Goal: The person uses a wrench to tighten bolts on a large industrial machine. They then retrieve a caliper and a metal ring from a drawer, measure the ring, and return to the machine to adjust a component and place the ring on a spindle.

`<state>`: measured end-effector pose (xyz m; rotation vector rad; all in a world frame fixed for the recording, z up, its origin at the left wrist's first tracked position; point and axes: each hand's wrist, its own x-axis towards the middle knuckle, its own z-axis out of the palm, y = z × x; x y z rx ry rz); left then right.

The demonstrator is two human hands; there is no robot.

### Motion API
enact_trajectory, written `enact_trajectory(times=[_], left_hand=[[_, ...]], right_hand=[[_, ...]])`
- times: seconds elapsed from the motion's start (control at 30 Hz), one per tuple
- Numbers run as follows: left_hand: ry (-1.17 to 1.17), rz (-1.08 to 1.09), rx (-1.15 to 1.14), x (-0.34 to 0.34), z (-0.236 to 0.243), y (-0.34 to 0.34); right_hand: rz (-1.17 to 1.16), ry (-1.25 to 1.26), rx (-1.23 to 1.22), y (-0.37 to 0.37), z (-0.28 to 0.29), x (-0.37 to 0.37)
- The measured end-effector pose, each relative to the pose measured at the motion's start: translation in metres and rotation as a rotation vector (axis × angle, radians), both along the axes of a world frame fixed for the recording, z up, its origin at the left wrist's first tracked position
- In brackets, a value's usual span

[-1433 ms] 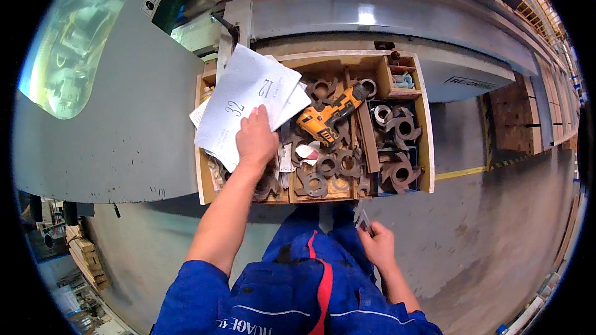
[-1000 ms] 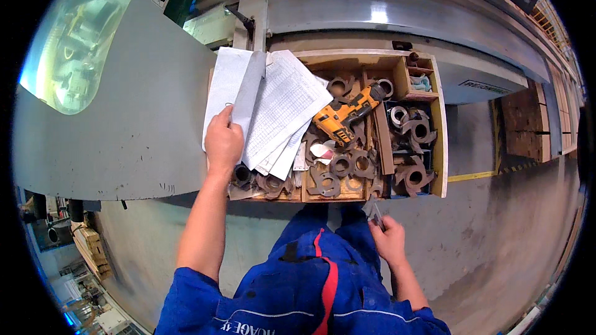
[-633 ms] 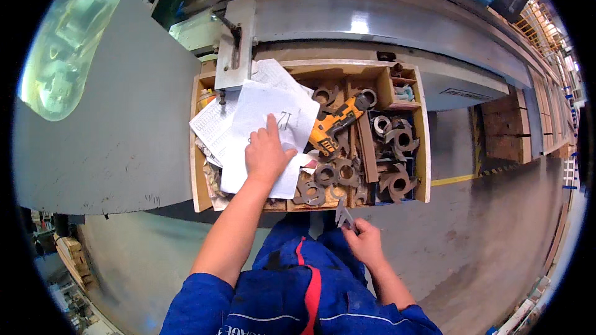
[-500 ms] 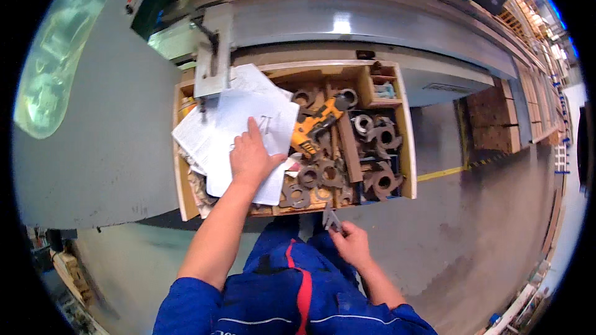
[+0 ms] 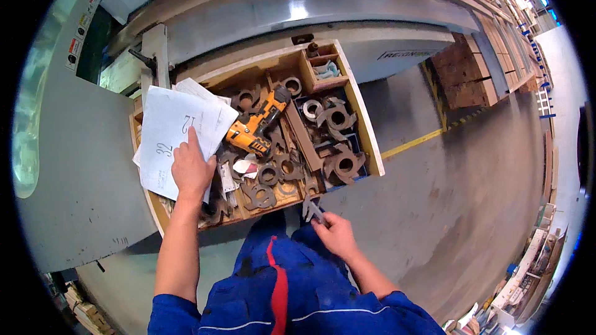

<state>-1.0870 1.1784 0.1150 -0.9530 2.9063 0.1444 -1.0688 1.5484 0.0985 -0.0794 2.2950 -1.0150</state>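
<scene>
My left hand (image 5: 192,170) lies on a white sheet of paper (image 5: 162,139) with handwritten marks, index finger stretched out toward one of them. Beneath that sheet are more papers (image 5: 197,87), stacked over the left part of a wooden drawer (image 5: 367,121). In front of the drawer's near edge, my right hand (image 5: 335,236) is closed around a grey metal caliper (image 5: 312,209), its jaws pointing up toward the drawer. A yellow and black cordless drill (image 5: 256,129) lies among the tools to the right of the papers.
Several rusty cutter heads (image 5: 344,164) and metal rings fill the drawer, with a wooden strip (image 5: 302,136) between them. A small compartment (image 5: 326,71) sits at its far right corner. A grey machine bed (image 5: 298,15) runs behind; stacked timber (image 5: 462,71) stands at right.
My view has turned, so the drawer appears tilted and further left. The top sheet has shifted left and turned, showing more handwriting under my left hand. My right hand keeps hold of the caliper.
</scene>
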Motion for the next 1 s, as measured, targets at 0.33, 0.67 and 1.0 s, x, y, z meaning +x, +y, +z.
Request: enact_trajectory(times=[0.33,0.67,1.0], left_hand=[[0.345,-0.345,0.208,0.01,-0.027,0.074],[0.17,-0.366,0.362,0.023,-0.022,0.108],[0.046,-0.767,0.098,0.037,-0.069,0.171]], right_hand=[[-0.07,-0.023,-0.001,0.037,-0.015,-0.003],[-0.152,-0.008,0.009,0.09,-0.02,-0.003],[-0.14,-0.025,-0.003,0.111,-0.017,-0.017]])
